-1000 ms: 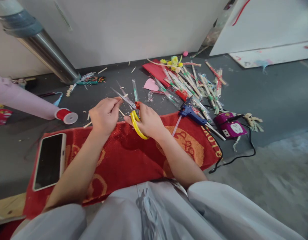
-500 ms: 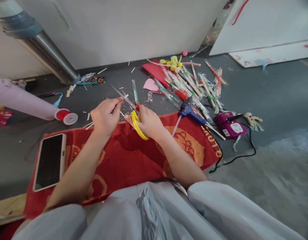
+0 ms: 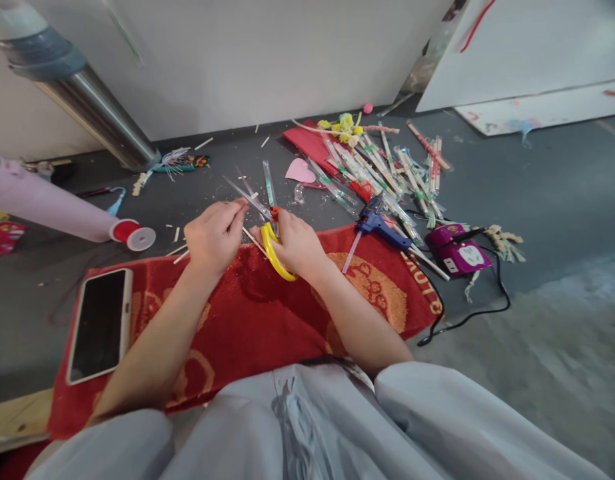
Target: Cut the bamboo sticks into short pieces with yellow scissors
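Note:
My right hand is closed round the yellow-handled scissors, whose blades point away to the upper left. My left hand pinches a small pale stick at the blades; most of the stick is hidden by the fingertips and metal. Under both hands lies a red towel with orange patterns. A thin pale stick lies between the hands at the towel's far edge. Beyond the scissors is a clear-wrapped stick, with small white crumbs scattered about.
At right lie a pile of wrapped sticks, a blue glue gun and a purple box with a black cord. A pink paper heart lies ahead. At left are a phone, a red ribbon spool and a metal post.
Both hands stay nearly in place. My right thumb has shifted slightly at the yellow handle, and more of the thin stick between the hands shows. My left hand has moved slightly right.

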`<control>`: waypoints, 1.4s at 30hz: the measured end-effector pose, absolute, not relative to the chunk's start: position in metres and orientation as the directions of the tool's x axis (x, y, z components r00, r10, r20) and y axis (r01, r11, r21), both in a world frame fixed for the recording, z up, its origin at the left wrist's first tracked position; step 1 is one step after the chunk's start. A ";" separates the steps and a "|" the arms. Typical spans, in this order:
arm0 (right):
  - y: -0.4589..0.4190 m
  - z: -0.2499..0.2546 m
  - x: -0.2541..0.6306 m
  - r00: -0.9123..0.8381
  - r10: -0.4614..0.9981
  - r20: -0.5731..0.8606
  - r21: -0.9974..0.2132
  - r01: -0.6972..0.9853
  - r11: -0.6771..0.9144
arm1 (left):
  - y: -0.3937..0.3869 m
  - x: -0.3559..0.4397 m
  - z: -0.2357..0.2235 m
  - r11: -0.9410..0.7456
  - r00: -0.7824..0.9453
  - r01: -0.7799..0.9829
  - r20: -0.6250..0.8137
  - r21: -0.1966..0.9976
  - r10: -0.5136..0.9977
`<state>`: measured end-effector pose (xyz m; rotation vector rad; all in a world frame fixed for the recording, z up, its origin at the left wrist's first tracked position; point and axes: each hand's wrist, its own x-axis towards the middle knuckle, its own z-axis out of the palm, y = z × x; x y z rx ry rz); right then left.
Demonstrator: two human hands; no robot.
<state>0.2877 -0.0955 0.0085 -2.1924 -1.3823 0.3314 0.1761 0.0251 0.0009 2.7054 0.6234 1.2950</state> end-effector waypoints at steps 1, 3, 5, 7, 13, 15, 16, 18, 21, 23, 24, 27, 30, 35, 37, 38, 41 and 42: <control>-0.095 0.009 0.287 0.455 0.889 0.060 -0.537 0.765 -0.356 | 0.025 0.176 0.001 -0.914 0.563 0.332 0.729 0.232 0.389; -0.095 0.010 0.287 0.463 0.885 0.038 -0.513 0.769 -0.380 | 0.025 0.176 0.002 -0.918 0.566 0.332 0.732 0.218 0.379; -0.095 0.012 0.287 0.469 0.883 0.012 -0.495 0.770 -0.402 | 0.024 0.176 0.002 -0.919 0.565 0.329 0.735 0.218 0.376; -0.096 0.015 0.287 0.475 0.880 -0.014 -0.485 0.767 -0.421 | 0.024 0.176 0.001 -0.914 0.564 0.331 0.728 0.233 0.390; -0.096 0.017 0.287 0.475 0.879 -0.052 -0.507 0.746 -0.433 | 0.025 0.176 -0.001 -0.902 0.567 0.324 0.705 0.284 0.426; -0.095 0.016 0.287 0.476 0.878 -0.051 -0.515 0.741 -0.431 | 0.026 0.176 0.000 -0.905 0.567 0.330 0.710 0.268 0.417; -0.095 0.016 0.287 0.477 0.878 -0.050 -0.519 0.739 -0.431 | 0.026 0.176 0.002 -0.907 0.573 0.334 0.709 0.256 0.411; -0.094 0.016 0.288 0.483 0.875 -0.047 -0.520 0.736 -0.434 | 0.025 0.176 0.004 -0.917 0.594 0.337 0.707 0.214 0.384; -0.094 0.017 0.291 0.509 0.859 -0.051 -0.511 0.726 -0.461 | 0.016 0.175 0.006 -0.931 0.578 0.341 0.752 0.128 0.315; -0.096 0.018 0.294 0.533 0.844 -0.058 -0.522 0.704 -0.481 | 0.007 0.174 0.004 -0.944 0.531 0.315 0.807 0.095 0.258; -0.096 0.019 0.296 0.543 0.838 -0.059 -0.536 0.691 -0.485 | 0.002 0.175 0.002 -0.954 0.542 0.284 0.805 0.095 0.242; -0.098 0.019 0.299 0.555 0.831 -0.045 -0.590 0.656 -0.470 | -0.008 0.178 -0.005 -0.962 0.578 0.178 0.769 0.209 0.274; -0.097 0.017 0.299 0.540 0.841 -0.021 -0.645 0.636 -0.424 | -0.009 0.185 -0.014 -0.919 0.607 0.093 0.710 0.382 0.357; -0.094 0.011 0.295 0.491 0.871 -0.001 -0.702 0.620 -0.350 | -0.002 0.191 -0.027 -0.868 0.729 -0.052 0.612 0.495 0.306; -0.092 0.009 0.294 0.485 0.875 0.006 -0.715 0.613 -0.335 | -0.004 0.191 -0.031 -0.837 0.759 -0.100 0.585 0.539 0.286; -0.092 0.009 0.294 0.483 0.875 0.008 -0.718 0.613 -0.331 | -0.005 0.192 -0.032 -0.815 0.771 -0.112 0.567 0.568 0.290; -0.092 0.009 0.294 0.474 0.881 -0.004 -0.700 0.627 -0.341 | -0.013 0.193 -0.034 -0.738 0.788 -0.120 0.516 0.664 0.336; -0.092 0.010 0.294 0.470 0.883 -0.011 -0.690 0.636 -0.347 | -0.015 0.194 -0.035 -0.708 0.788 -0.123 0.502 0.695 0.356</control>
